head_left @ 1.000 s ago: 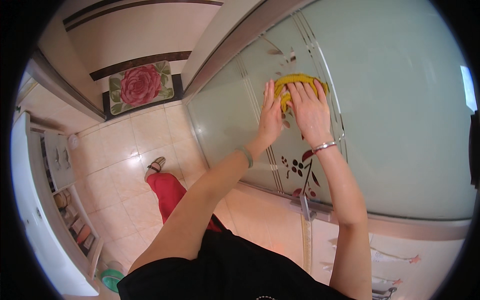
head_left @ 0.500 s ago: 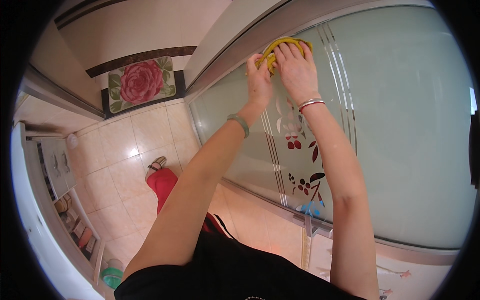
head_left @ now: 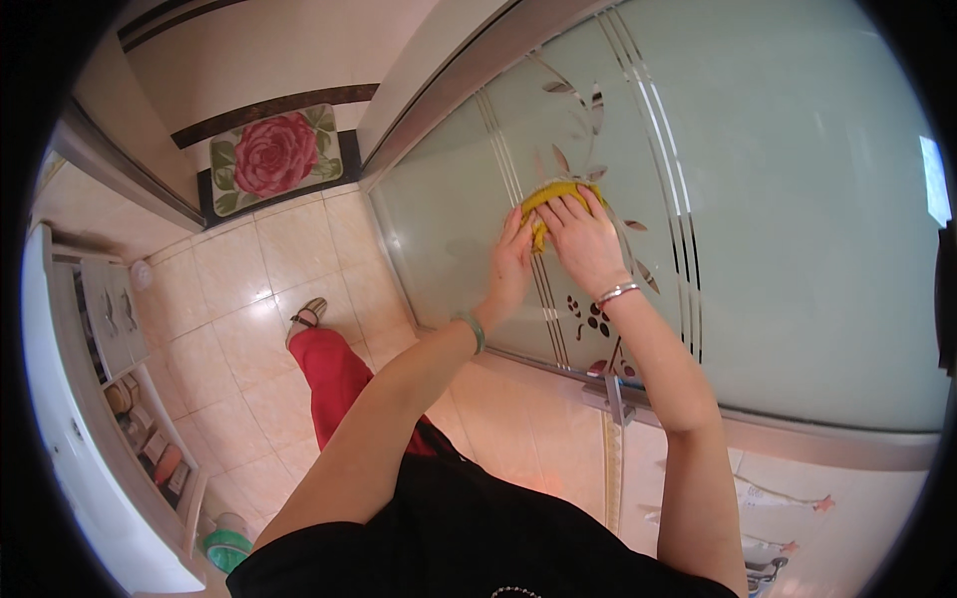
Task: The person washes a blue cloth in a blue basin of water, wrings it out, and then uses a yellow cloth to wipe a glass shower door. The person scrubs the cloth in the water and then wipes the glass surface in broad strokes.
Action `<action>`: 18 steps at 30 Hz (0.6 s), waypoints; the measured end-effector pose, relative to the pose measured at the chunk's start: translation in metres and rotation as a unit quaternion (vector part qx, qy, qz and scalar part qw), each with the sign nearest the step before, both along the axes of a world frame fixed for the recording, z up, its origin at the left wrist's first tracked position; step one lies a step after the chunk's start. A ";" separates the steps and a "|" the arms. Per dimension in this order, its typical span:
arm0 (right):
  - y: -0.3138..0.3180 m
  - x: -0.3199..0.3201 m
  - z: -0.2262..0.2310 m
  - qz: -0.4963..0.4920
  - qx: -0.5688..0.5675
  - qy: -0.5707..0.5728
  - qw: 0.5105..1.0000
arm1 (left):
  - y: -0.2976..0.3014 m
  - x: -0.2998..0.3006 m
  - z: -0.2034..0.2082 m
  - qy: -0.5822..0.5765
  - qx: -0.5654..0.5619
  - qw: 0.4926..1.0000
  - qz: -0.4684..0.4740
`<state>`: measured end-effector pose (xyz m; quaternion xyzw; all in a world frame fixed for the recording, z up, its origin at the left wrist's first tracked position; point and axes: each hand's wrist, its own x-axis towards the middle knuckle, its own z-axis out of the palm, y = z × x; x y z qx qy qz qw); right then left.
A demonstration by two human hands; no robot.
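A folded yellow cloth (head_left: 554, 192) is pressed against a frosted glass door (head_left: 778, 219) with clear floral patterns and vertical stripes. My right hand (head_left: 582, 243) lies over the cloth, its fingers bent on top and holding it to the glass. At the cloth's left edge, my left hand (head_left: 511, 264) grips a hanging fold with fingers and thumb. Part of the cloth is hidden beneath my fingers. A green bangle (head_left: 473, 333) circles my left wrist, and a silver bracelet (head_left: 617, 292) is on my right.
A metal door handle (head_left: 618, 401) sticks out at the glass's near edge. On the left stands a white cabinet (head_left: 75, 429) with open shelves. A rose-patterned mat (head_left: 276, 159) lies past the tiled floor (head_left: 234, 329). A green bin (head_left: 227, 548) sits at lower left.
Both hands and the cloth have moved down the glass toward me, uncovering the leaf pattern above. My elbows are bent more.
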<state>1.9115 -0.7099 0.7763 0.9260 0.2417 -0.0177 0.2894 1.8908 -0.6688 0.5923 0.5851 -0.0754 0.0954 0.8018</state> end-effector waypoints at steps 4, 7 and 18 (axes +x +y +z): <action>-0.008 -0.067 0.032 -0.038 0.000 0.023 0.999 | 0.002 -0.066 0.029 -0.016 0.007 0.998 -0.067; -0.007 -0.112 0.067 -0.062 -0.020 0.002 0.998 | 0.005 -0.094 0.060 -0.064 0.025 0.993 -0.101; -0.011 -0.160 0.156 -0.087 -0.090 -0.153 0.980 | -0.006 -0.068 0.153 -0.273 0.050 0.956 -0.091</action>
